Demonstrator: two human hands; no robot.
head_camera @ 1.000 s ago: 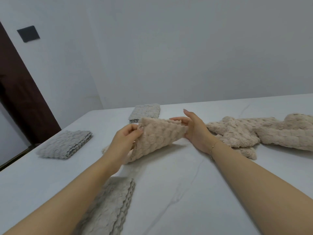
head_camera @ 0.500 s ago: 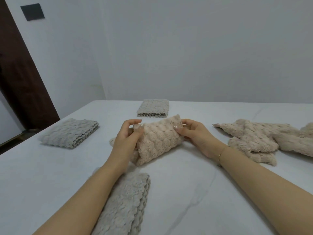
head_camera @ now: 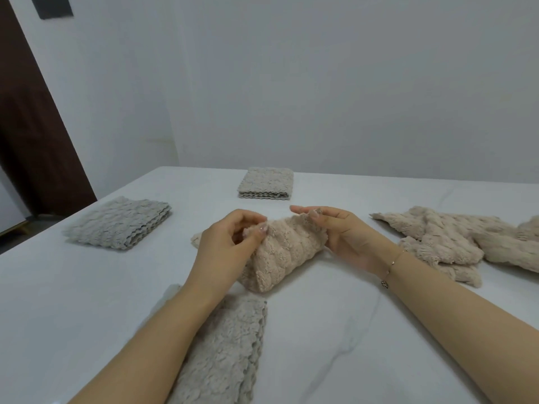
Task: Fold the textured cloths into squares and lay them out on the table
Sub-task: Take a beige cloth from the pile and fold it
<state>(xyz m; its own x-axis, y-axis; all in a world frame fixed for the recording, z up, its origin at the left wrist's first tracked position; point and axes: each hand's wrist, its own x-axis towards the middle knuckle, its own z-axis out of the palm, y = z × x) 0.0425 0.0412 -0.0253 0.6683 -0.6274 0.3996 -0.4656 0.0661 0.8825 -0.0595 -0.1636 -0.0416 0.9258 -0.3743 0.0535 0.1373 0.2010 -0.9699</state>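
Note:
A beige textured cloth (head_camera: 284,252) lies folded over on itself in the middle of the white table (head_camera: 364,330). My left hand (head_camera: 227,246) pinches its near-left corner between thumb and fingers. My right hand (head_camera: 344,234) grips its far-right edge, thumb on top. Three grey folded squares lie around it: one at the left (head_camera: 119,221), one at the back (head_camera: 267,182), one near me (head_camera: 221,354), partly under my left forearm. A heap of unfolded beige cloths (head_camera: 455,243) lies at the right.
A pale wall stands behind the table's far edge. A dark wooden door (head_camera: 32,118) is at the far left, past the table's left edge. A thin bracelet (head_camera: 390,266) is on my right wrist.
The beige cloth has come down from being held up to resting on the table, folded more tightly. Both hands have lowered with it and the view has tilted down.

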